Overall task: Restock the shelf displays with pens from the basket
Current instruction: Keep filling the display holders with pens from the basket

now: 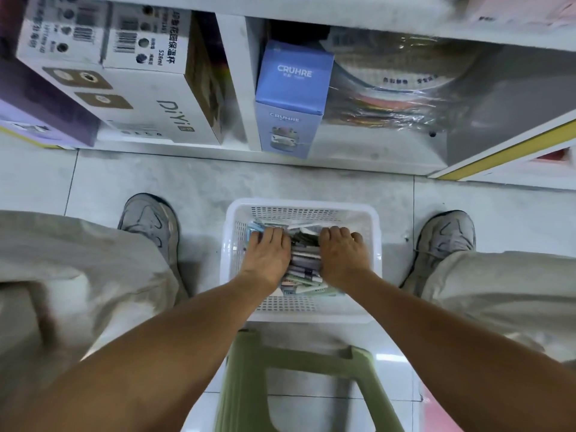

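Observation:
A white perforated plastic basket (371, 219) stands on the tiled floor between my feet. Inside lies a pile of pens (304, 266) in pastel and dark colours, lying crosswise. My left hand (268, 254) is down in the basket on the left part of the pile, its fingers curled over the pens' far ends. On the right part of the pile my right hand (341, 254) lies the same way, fingers curled down into the pens. The fingertips of both hands are hidden among the pens. A strip of pens shows between the two hands.
A green plastic stool (299, 369) is under me, just behind the basket. My shoes (149, 222) (442, 238) flank the basket. The bottom shelf (358, 157) ahead holds white DiYi boxes (149, 98), a blue CRUHRE box (291, 98) and plastic-wrapped goods (399, 98).

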Available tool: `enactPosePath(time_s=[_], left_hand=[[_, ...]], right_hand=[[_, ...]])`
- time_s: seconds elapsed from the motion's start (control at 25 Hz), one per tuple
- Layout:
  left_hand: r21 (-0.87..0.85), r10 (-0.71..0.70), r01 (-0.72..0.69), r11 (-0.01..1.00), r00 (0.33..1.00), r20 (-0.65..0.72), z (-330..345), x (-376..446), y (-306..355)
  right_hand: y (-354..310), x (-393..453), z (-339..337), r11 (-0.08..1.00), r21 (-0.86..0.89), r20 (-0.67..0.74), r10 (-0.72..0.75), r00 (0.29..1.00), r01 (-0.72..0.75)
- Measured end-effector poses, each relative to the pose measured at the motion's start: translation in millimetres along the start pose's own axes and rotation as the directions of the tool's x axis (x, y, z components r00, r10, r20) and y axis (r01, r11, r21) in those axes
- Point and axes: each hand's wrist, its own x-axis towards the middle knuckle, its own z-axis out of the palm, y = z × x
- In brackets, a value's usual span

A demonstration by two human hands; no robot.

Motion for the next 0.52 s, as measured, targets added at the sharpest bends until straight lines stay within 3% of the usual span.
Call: enactPosePath(time_s=[0.16,0.28,0.52], left_hand=[[-0.066,0.021,-0.023,0.998,0.999,-0.038,3.8,-0.5,-5.7],[-0.130,0.061,-0.063,0.990,0.998,-0.015,3.0,1.9,-12.6],[0.043,0.145,-0.143,0.989,0.989,-0.034,0.0,9.9,-17.8]], right_hand=[[5.0,1.1,13.9,0.965,0.258,0.094,0.027,0.995,-0.051],[8.7,4.3,18.6,0.855,0.500,0.224,0.029,0.974,-0.140],[7.0,9.4,11.4,0.725,0.646,0.356,-0.011,0.934,-0.238]])
